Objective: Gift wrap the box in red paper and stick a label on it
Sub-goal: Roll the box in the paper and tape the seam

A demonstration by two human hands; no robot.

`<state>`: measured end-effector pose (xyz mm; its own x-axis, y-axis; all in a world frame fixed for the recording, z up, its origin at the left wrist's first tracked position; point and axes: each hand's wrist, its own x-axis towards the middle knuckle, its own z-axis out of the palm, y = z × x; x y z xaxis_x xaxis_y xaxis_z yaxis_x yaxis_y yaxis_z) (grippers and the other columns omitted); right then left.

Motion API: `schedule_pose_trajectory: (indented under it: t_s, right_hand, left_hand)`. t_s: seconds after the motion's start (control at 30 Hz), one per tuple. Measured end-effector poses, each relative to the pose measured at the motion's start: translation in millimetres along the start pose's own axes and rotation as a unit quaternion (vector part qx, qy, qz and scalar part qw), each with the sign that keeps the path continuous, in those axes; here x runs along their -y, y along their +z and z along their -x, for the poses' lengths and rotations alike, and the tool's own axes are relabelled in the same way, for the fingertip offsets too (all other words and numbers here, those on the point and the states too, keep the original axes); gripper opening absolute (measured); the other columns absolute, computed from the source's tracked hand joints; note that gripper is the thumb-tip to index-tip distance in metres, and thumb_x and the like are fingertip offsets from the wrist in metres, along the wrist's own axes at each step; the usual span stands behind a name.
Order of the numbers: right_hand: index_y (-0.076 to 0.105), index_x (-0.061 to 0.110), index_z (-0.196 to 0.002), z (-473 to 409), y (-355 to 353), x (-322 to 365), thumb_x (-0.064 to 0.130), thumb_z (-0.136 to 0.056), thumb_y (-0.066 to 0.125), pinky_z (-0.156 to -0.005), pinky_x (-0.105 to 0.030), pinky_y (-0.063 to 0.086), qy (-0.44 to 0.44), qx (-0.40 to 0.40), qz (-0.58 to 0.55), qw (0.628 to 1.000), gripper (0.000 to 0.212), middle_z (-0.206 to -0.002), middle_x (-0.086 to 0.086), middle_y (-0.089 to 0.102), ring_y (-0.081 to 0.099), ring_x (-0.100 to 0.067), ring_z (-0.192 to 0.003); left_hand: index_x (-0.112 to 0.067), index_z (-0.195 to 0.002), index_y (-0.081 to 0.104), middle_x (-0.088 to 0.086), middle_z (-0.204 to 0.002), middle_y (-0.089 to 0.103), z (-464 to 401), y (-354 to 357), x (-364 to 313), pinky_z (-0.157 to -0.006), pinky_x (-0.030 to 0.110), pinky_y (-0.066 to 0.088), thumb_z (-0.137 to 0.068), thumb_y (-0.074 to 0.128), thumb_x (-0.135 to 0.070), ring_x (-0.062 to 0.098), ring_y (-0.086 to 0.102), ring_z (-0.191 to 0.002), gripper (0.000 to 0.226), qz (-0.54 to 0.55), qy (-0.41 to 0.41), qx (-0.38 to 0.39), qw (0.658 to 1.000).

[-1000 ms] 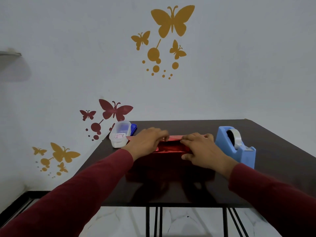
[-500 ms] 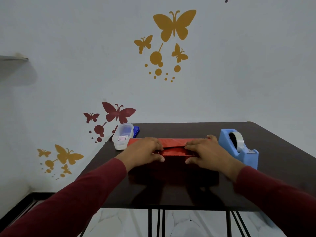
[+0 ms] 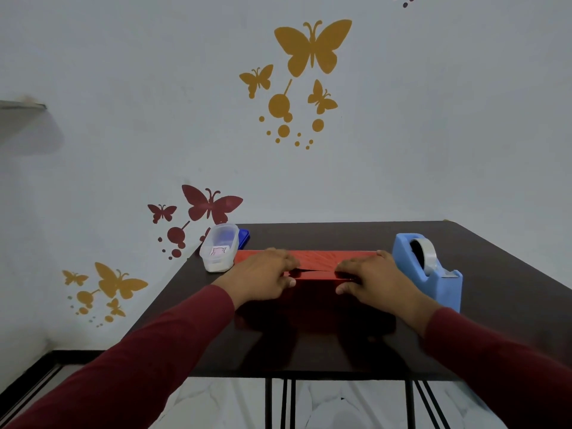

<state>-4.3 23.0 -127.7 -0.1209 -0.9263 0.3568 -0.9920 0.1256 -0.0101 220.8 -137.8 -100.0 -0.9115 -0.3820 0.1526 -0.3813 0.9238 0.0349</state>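
A box covered in red paper (image 3: 315,263) lies across the middle of the dark table (image 3: 356,354). Two paper flaps meet in a seam along its top. My left hand (image 3: 266,275) presses flat on the left part of the top, its thumb on the near face. My right hand (image 3: 370,278) presses the right part the same way. Both hands hold the paper down against the box. The box's ends are hidden behind my hands. A small pink label shows inside a clear plastic container (image 3: 219,251) left of the box.
A blue tape dispenser (image 3: 428,267) with a clear roll stands just right of the box, close to my right hand. A blue object (image 3: 244,237) lies behind the clear container. The wall rises directly behind the table. The table's near edge is below my forearms.
Both hands have slid apart along the top of the box, baring more of the red paper and its seam between them. The flaps now lie flatter.
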Motion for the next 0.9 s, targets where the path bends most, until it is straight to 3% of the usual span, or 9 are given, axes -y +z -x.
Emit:
schedule_pose_trajectory:
  t_s: [0.13,0.3,0.37,0.47,0.57,0.77,0.9]
  right_hand:
    - [0.065,0.036,-0.115,4.2,2.4,1.7,0.068,-0.087,0.063,-0.113,-0.042,0.034,0.018,-0.032,0.001,0.999,0.043,-0.102,0.020,0.069,0.062,-0.004,-0.099]
    - [0.056,0.034,-0.117,10.2,3.6,7.1,0.060,-0.091,0.063,-0.111,-0.044,0.036,0.023,-0.039,-0.019,0.999,0.038,-0.107,0.019,0.067,0.062,-0.007,-0.099]
    - [0.055,0.034,-0.123,11.1,1.3,11.9,0.054,-0.093,0.064,-0.115,-0.045,0.031,0.020,-0.030,-0.022,0.999,0.037,-0.122,0.019,0.065,0.061,-0.007,-0.109]
    - [0.054,0.038,-0.133,12.3,-1.7,17.9,0.047,-0.096,0.063,-0.117,-0.052,0.026,0.012,-0.021,-0.013,1.000,0.039,-0.147,0.021,0.053,0.054,-0.007,-0.129]
    - [0.045,0.046,-0.146,11.3,-4.6,21.0,0.047,-0.100,0.057,-0.116,-0.057,0.025,0.007,0.008,0.016,1.000,0.048,-0.161,0.023,0.035,0.042,-0.008,-0.143]
    - [0.026,0.053,-0.155,4.4,-8.4,27.1,0.045,-0.102,0.050,-0.110,-0.059,0.029,-0.003,0.047,0.089,0.995,0.058,-0.167,0.020,0.022,0.043,-0.018,-0.139]
    - [0.029,0.041,-0.158,-1.8,-11.3,29.2,0.044,-0.101,0.051,-0.110,-0.061,0.027,-0.003,0.067,0.118,0.991,0.061,-0.166,0.017,0.026,0.037,-0.019,-0.144]
  left_hand:
    - [-0.027,-0.140,0.061,-0.008,-0.131,0.061,2.3,5.3,-0.3,-0.099,0.032,0.045,-0.102,0.058,-0.038,0.009,0.046,-0.112,0.040,0.004,-0.007,-0.026,1.000]
    - [-0.049,-0.117,0.064,-0.012,-0.103,0.065,-2.8,6.0,13.5,-0.100,0.043,0.049,-0.095,0.049,-0.065,0.008,0.053,-0.105,0.031,0.079,-0.029,-0.045,0.995]
    - [-0.051,-0.122,0.064,-0.008,-0.110,0.065,-11.0,-0.8,15.4,-0.102,0.043,0.049,-0.095,0.055,-0.059,0.014,0.058,-0.105,0.029,0.074,-0.046,-0.042,0.995]
    - [-0.034,-0.122,0.073,-0.004,-0.115,0.068,-22.1,-9.5,11.0,-0.101,0.035,0.044,-0.097,0.068,-0.035,0.015,0.053,-0.111,0.026,0.053,-0.023,-0.019,0.998]
    - [-0.024,-0.117,0.076,-0.003,-0.111,0.069,-25.9,-9.8,5.4,-0.097,0.035,0.045,-0.100,0.063,-0.029,0.016,0.053,-0.110,0.022,0.028,0.003,-0.025,0.999]
    - [-0.021,-0.111,0.064,-0.004,-0.110,0.061,-25.4,-5.1,3.3,-0.094,0.043,0.047,-0.104,0.047,-0.029,0.019,0.051,-0.105,0.020,0.013,-0.003,-0.076,0.997]
    - [-0.021,-0.115,0.058,-0.002,-0.108,0.064,-26.0,-5.2,0.8,-0.091,0.042,0.047,-0.107,0.041,-0.027,0.021,0.057,-0.102,0.020,-0.017,-0.005,-0.084,0.996]
